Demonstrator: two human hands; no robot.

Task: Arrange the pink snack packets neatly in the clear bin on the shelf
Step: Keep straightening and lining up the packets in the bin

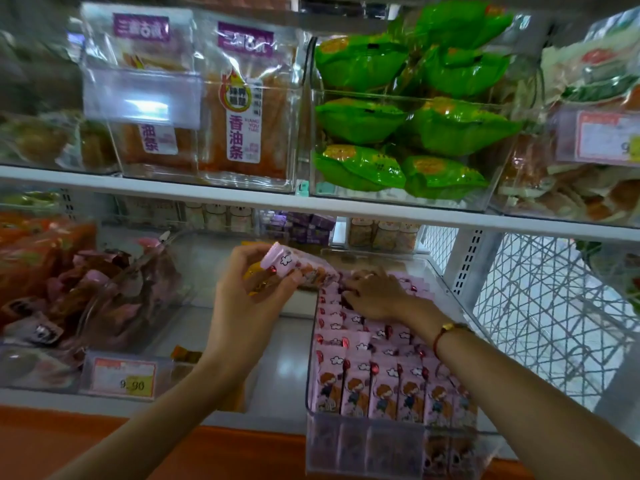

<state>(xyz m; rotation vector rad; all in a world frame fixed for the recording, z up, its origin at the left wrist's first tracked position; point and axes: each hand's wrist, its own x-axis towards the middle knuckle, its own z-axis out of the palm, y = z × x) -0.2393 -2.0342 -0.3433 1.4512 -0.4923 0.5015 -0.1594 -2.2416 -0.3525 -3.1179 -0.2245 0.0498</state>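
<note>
The clear plastic bin [313, 441] sits at the near right of the lower white shelf [277, 382], already filled through its near and middle part with rows of upright pink snack packets printed with a cartoon child and red balloon [384, 393]. The left hand [249, 292] is raised just left of the bin's far end, fingers curled round a small bundle of pink packets [294, 265], with what looks like a yellow wrapper against the palm. The right hand [375, 296] lies palm down on the far rows inside the bin, fingers spread and fairly straight, pressing on the packet tops and gripping nothing as far as can be seen. The step in hand seems to be seating the held bundle in the far part. It would go best if the right hand pushes the standing rows toward the near wall to open a slot, while the left lowers its packets upright, faces matching, then both square the tops level. The risk is tipping the neighbouring rows.
</note>
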